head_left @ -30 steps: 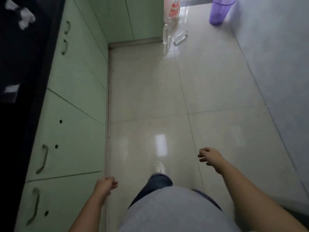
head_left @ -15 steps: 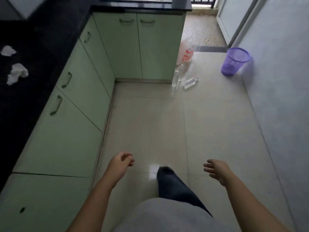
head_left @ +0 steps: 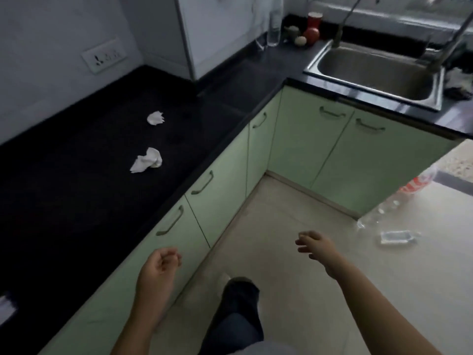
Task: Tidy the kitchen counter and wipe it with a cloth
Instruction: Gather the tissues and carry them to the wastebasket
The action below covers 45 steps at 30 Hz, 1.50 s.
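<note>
I am looking down at a black counter (head_left: pixel 84 175) with a matte, finely speckled face, running in an L along pale green cabinet doors (head_left: pixel 217 198) that are smooth and flat, each with a slim curved metal handle. Two crumpled white tissues are lying on the dark top, well apart from each other: the nearer tissue (head_left: pixel 147 160) is a loose, creased wad with one flat flap sticking out, and the farther tissue (head_left: pixel 155 118) is a smaller, tighter ball with ragged points. Both are sitting near the middle of the counter's depth, away from the front edge.

My left hand (head_left: pixel 157 271) is hanging in front of the cabinet doors with its fingers curled loosely inward, gripping nothing. My right hand (head_left: pixel 318 248) is hovering over the floor, fingers slack and slightly spread, also empty.

A stainless steel sink (head_left: pixel 376 73) is gleaming dully in the far stretch of counter, with a tall bent tap behind it and a dark cloth (head_left: pixel 459 80) bunched at its right rim. A red jar (head_left: pixel 313 28) and a clear bottle (head_left: pixel 274 24) are standing in the corner by the grey wall, which is carrying a white socket plate (head_left: pixel 104 56). The floor (head_left: pixel 294 252) is glossy beige tile, and clear plastic bottles (head_left: pixel 394 221) are lying on it near the cabinet end.
</note>
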{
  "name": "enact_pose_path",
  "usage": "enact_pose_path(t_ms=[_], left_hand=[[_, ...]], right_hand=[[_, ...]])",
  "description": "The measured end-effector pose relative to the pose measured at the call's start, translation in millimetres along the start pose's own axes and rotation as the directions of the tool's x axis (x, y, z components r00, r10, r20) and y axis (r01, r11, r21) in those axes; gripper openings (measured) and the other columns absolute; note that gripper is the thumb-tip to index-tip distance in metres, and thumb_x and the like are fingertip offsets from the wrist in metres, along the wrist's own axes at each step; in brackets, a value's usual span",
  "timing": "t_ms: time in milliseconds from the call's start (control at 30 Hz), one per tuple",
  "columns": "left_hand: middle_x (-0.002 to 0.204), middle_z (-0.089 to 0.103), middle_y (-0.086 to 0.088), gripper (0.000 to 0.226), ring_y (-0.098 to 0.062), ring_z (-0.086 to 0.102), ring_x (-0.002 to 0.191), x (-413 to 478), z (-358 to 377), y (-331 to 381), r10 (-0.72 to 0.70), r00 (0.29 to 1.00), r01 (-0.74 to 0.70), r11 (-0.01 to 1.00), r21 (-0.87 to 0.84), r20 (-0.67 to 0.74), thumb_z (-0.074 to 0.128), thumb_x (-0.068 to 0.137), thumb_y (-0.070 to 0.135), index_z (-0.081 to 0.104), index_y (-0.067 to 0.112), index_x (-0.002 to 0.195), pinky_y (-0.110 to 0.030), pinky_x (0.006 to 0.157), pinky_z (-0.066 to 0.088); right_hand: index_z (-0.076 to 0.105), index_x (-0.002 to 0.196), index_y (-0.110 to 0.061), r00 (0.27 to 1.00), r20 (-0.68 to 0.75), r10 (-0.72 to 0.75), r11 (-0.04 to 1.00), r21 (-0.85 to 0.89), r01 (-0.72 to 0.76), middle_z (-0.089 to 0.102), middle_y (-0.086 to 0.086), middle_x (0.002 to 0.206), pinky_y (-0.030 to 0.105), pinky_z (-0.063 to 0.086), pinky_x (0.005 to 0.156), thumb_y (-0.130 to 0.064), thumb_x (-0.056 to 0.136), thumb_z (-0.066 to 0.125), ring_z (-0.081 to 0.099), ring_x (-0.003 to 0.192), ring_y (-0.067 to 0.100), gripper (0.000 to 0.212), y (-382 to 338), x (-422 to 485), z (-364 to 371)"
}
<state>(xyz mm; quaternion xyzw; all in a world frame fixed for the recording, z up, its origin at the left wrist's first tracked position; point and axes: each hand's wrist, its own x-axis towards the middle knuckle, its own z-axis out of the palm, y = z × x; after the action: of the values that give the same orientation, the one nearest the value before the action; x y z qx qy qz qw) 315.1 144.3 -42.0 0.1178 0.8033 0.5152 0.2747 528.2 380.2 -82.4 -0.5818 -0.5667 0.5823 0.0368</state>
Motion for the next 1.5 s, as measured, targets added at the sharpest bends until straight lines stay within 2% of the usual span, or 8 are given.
enact_pose_path(t_ms=[267, 467, 600, 800, 1100, 1267, 1400, 1500], left_hand=[[0.096, 0.06, 0.006, 0.013, -0.013, 0.058, 0.096, 180, -27, 69, 0.117, 0.965, -0.099, 0.991, 0.086, -0.234, 0.055, 0.087, 0.018, 0.055, 0.021, 0.1, -0.017, 0.071, 0.041], [0.111, 0.056, 0.004, 0.026, -0.013, 0.054, 0.103, 260, -19, 79, 0.072, 0.956, -0.02, 0.983, 0.18, -0.283, 0.061, 0.081, 0.036, 0.056, 0.024, 0.104, -0.026, 0.078, 0.046], [0.126, 0.052, -0.002, 0.039, -0.02, 0.045, 0.12, 291, -4, 73, 0.044, 0.947, 0.055, 0.954, 0.295, -0.318, 0.066, 0.077, 0.035, 0.058, 0.019, 0.112, -0.039, 0.094, 0.045], [0.12, 0.052, 0.001, 0.032, -0.024, 0.04, 0.118, 300, 13, 67, 0.036, 0.924, 0.159, 0.87, 0.467, -0.381, 0.063, 0.082, 0.029, 0.06, 0.024, 0.113, -0.036, 0.082, 0.048], [0.101, 0.053, 0.008, 0.026, -0.006, 0.056, 0.089, 302, 1, 73, -0.243, 0.824, 0.276, 0.961, -0.012, -0.512, 0.058, 0.08, 0.003, 0.066, 0.021, 0.097, -0.003, 0.066, 0.037], [0.097, 0.059, 0.014, 0.032, 0.002, 0.055, 0.085, 277, -15, 82, -0.323, 0.742, 0.236, 0.946, -0.221, -0.587, 0.063, 0.078, 0.006, 0.059, 0.037, 0.086, -0.005, 0.064, 0.041], [0.09, 0.062, 0.016, 0.032, 0.011, 0.058, 0.078, 257, -26, 83, -0.345, 0.697, 0.184, 0.934, -0.308, -0.629, 0.064, 0.078, 0.005, 0.059, 0.036, 0.085, -0.002, 0.061, 0.044], [0.094, 0.063, 0.013, 0.027, -0.002, 0.061, 0.085, 243, -33, 83, -0.366, 0.687, 0.158, 0.919, -0.362, -0.628, 0.064, 0.079, 0.008, 0.06, 0.032, 0.089, -0.011, 0.064, 0.046]], right_hand=[[0.056, 0.116, -0.012, 0.952, 0.184, -0.245, 0.95, -0.148, 0.273, 0.065, 0.006, 0.106, 0.019, 0.044, 0.067, -0.02, 0.094, 0.048, 0.062, 0.09, 0.018, 0.025, -178, 92, 84], [0.058, 0.11, -0.017, 0.901, 0.299, -0.315, 0.913, -0.163, 0.374, 0.067, 0.002, 0.101, 0.022, 0.045, 0.068, -0.021, 0.092, 0.052, 0.064, 0.088, 0.014, 0.02, -257, 150, 131], [0.059, 0.105, -0.022, 0.847, 0.381, -0.371, 0.859, -0.206, 0.469, 0.066, 0.003, 0.095, 0.035, 0.05, 0.082, -0.022, 0.089, 0.057, 0.063, 0.09, 0.02, 0.017, -308, 196, 165], [0.059, 0.114, -0.016, 0.713, 0.529, -0.461, 0.712, -0.26, 0.653, 0.062, -0.006, 0.092, 0.03, 0.048, 0.084, -0.022, 0.087, 0.059, 0.06, 0.091, 0.014, 0.028, -383, 247, 221], [0.05, 0.128, -0.018, 0.518, 0.643, -0.564, 0.35, -0.382, 0.855, 0.052, 0.006, 0.124, 0.027, 0.042, 0.081, -0.025, 0.084, 0.062, 0.056, 0.104, 0.021, 0.046, -422, 291, 304], [0.051, 0.127, -0.014, 0.529, 0.684, -0.502, 0.134, -0.543, 0.829, 0.047, 0.008, 0.129, 0.034, 0.045, 0.089, -0.023, 0.087, 0.058, 0.048, 0.115, 0.025, 0.041, -420, 288, 331], [0.059, 0.115, -0.009, 0.527, 0.699, -0.484, 0.217, -0.488, 0.846, 0.053, 0.011, 0.12, 0.032, 0.047, 0.083, -0.016, 0.088, 0.056, 0.054, 0.104, 0.025, 0.028, -411, 276, 344], [0.062, 0.107, -0.007, 0.54, 0.689, -0.483, 0.315, -0.439, 0.842, 0.055, 0.008, 0.109, 0.026, 0.042, 0.074, -0.015, 0.088, 0.056, 0.053, 0.089, 0.017, 0.022, -408, 258, 337]])
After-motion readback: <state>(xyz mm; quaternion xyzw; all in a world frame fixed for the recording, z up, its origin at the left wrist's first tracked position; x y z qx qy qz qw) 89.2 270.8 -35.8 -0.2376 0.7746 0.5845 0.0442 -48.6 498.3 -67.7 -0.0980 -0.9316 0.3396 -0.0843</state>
